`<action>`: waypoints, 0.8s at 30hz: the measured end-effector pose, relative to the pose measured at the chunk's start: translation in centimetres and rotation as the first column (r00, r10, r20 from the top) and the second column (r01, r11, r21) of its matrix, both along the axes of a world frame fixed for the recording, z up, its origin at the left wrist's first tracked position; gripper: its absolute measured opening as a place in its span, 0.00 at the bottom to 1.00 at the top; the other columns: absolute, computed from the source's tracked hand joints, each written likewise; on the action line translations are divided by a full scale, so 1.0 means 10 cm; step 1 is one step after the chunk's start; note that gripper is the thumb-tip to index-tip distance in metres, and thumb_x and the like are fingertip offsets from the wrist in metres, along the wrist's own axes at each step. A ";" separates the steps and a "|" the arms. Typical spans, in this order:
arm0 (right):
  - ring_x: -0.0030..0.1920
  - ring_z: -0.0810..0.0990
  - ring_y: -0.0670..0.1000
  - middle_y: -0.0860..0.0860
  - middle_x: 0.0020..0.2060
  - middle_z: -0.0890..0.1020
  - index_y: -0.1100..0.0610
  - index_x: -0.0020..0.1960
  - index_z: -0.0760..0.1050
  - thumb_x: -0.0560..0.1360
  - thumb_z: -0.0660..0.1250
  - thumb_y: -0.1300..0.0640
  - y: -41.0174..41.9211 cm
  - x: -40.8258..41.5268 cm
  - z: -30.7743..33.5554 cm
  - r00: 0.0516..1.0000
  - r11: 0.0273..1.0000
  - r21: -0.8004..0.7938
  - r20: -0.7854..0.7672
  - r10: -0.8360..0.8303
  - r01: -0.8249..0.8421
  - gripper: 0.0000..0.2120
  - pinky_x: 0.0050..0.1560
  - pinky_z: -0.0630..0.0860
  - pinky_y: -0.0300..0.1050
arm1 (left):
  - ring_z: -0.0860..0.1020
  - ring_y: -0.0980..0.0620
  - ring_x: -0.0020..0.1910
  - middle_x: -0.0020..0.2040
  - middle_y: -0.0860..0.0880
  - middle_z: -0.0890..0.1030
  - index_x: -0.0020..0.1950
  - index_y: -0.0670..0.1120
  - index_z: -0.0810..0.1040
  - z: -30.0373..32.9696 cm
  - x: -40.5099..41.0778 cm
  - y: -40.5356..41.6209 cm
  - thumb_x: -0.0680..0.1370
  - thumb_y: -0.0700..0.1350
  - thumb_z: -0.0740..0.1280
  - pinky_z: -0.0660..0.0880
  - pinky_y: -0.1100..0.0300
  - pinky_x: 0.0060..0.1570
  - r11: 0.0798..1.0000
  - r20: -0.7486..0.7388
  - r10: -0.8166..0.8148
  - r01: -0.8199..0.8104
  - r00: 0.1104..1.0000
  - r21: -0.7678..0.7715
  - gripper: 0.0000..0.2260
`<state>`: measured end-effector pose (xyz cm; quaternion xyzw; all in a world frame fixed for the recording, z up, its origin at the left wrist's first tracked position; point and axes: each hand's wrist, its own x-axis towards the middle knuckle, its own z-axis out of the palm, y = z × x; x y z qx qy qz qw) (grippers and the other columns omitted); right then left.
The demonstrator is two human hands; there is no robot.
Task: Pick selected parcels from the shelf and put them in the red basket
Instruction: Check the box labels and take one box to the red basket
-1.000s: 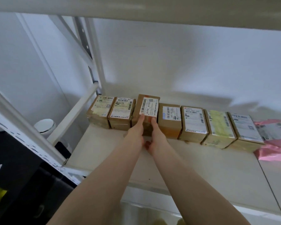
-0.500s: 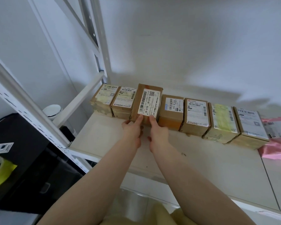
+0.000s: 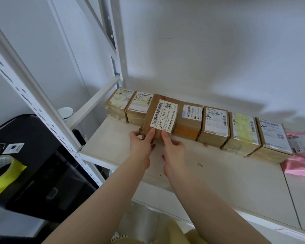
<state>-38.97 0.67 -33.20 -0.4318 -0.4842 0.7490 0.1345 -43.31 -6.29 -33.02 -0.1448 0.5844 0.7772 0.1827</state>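
left hand (image 3: 140, 144) pinches J6-S10 parcel (image 3: 160, 116) lower left corner | right hand (image 3: 173, 152) pinches its lower front edge | parcel tilted forward on shelf (image 3: 218, 173)

Seven brown cardboard parcels in one row on the shelf (image 3: 192, 166): first (image 3: 117, 107), second (image 3: 138, 109), third, the J6-S10 parcel (image 3: 161, 116), pulled forward, fourth (image 3: 189, 120), fifth (image 3: 214, 126), sixth (image 3: 242, 136), seventh (image 3: 271, 140). One pink mailer bag (image 3: 301, 162) at the far end. Two hands in view, left hand (image 3: 141, 147) and right hand (image 3: 173, 152). One roll of tape (image 3: 0, 166) down left
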 end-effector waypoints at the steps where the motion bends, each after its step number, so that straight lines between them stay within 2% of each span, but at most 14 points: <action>1: 0.46 0.75 0.45 0.48 0.47 0.77 0.58 0.58 0.71 0.73 0.73 0.44 0.00 0.04 0.02 1.000 1.000 0.014 -0.001 0.025 -0.025 0.23 0.54 0.73 0.48 | 0.80 0.45 0.53 0.52 0.44 0.80 0.61 0.44 0.66 0.05 0.02 -0.05 0.76 0.44 0.71 0.79 0.55 0.52 1.000 -0.013 -0.004 0.004 1.000 0.013 0.18; 4: 0.53 0.75 0.49 0.49 0.54 0.78 0.57 0.65 0.71 0.70 0.74 0.39 0.06 0.13 0.19 0.997 0.996 0.059 0.013 0.071 -0.072 0.32 0.63 0.74 0.54 | 0.82 0.46 0.52 0.51 0.42 0.81 0.58 0.42 0.68 0.21 0.03 -0.22 0.76 0.42 0.71 0.79 0.53 0.56 1.000 -0.076 -0.026 0.026 0.997 0.005 0.16; 7: 0.53 0.75 0.48 0.47 0.56 0.76 0.54 0.68 0.65 0.70 0.74 0.40 0.21 0.16 0.45 0.996 0.994 0.081 -0.050 0.075 -0.071 0.34 0.63 0.74 0.54 | 0.82 0.44 0.54 0.55 0.40 0.82 0.59 0.42 0.69 0.38 0.00 -0.43 0.76 0.41 0.71 0.80 0.53 0.55 0.997 -0.134 -0.067 0.063 0.989 -0.036 0.16; 10: 0.62 0.70 0.49 0.47 0.64 0.73 0.50 0.73 0.63 0.72 0.72 0.41 0.41 0.17 0.70 0.978 0.976 0.181 -0.148 0.145 -0.117 0.35 0.66 0.68 0.50 | 0.84 0.45 0.53 0.55 0.40 0.83 0.60 0.41 0.70 0.57 -0.03 -0.65 0.75 0.40 0.72 0.80 0.53 0.54 0.976 -0.188 -0.204 0.185 0.961 -0.113 0.17; 13: 0.70 0.68 0.51 0.50 0.73 0.70 0.40 0.75 0.63 0.68 0.72 0.36 0.59 0.17 0.84 0.930 0.912 0.312 -0.167 0.328 -0.266 0.38 0.71 0.63 0.52 | 0.84 0.45 0.53 0.55 0.41 0.84 0.60 0.42 0.70 0.75 -0.06 -0.82 0.74 0.40 0.72 0.79 0.50 0.57 0.923 -0.231 -0.363 0.315 0.902 -0.221 0.18; 15: 0.70 0.72 0.51 0.48 0.68 0.77 0.38 0.74 0.66 0.67 0.72 0.35 0.68 0.19 0.86 0.883 0.871 0.348 -0.192 0.428 -0.347 0.37 0.71 0.67 0.56 | 0.83 0.46 0.54 0.54 0.42 0.84 0.60 0.41 0.71 0.88 -0.09 -0.87 0.73 0.39 0.73 0.79 0.50 0.58 0.867 -0.239 -0.467 0.389 0.851 -0.311 0.18; 17: 0.64 0.79 0.53 0.49 0.60 0.83 0.43 0.72 0.70 0.68 0.73 0.39 0.71 0.25 0.85 0.851 0.862 0.325 -0.233 0.471 -0.388 0.34 0.64 0.75 0.57 | 0.83 0.46 0.54 0.54 0.42 0.84 0.59 0.41 0.70 1.00 -0.12 -0.92 0.73 0.38 0.72 0.79 0.50 0.58 0.797 -0.232 -0.567 0.454 0.791 -0.398 0.18; 18: 0.63 0.80 0.55 0.51 0.59 0.84 0.46 0.72 0.72 0.68 0.74 0.40 0.70 0.29 0.84 0.841 0.860 0.310 -0.243 0.483 -0.405 0.34 0.63 0.76 0.59 | 0.83 0.46 0.55 0.55 0.42 0.84 0.60 0.41 0.70 1.04 -0.13 -0.94 0.74 0.38 0.72 0.78 0.49 0.59 0.776 -0.235 -0.595 0.471 0.769 -0.420 0.18; 21: 0.64 0.80 0.58 0.54 0.60 0.84 0.50 0.73 0.70 0.64 0.78 0.40 0.60 0.45 0.74 0.828 0.868 0.278 -0.283 0.483 -0.411 0.41 0.67 0.74 0.63 | 0.82 0.46 0.57 0.55 0.43 0.84 0.64 0.42 0.71 1.09 -0.15 -1.01 0.76 0.39 0.70 0.76 0.45 0.62 0.771 -0.267 -0.605 0.469 0.750 -0.431 0.17; 24: 0.60 0.82 0.54 0.51 0.56 0.86 0.47 0.73 0.68 0.68 0.74 0.48 0.44 0.62 0.63 0.849 0.896 0.255 -0.307 0.431 -0.363 0.35 0.66 0.75 0.60 | 0.82 0.48 0.56 0.53 0.48 0.85 0.64 0.51 0.75 1.08 -0.11 -1.08 0.78 0.42 0.67 0.76 0.44 0.60 0.801 -0.294 -0.585 0.480 0.756 -0.358 0.15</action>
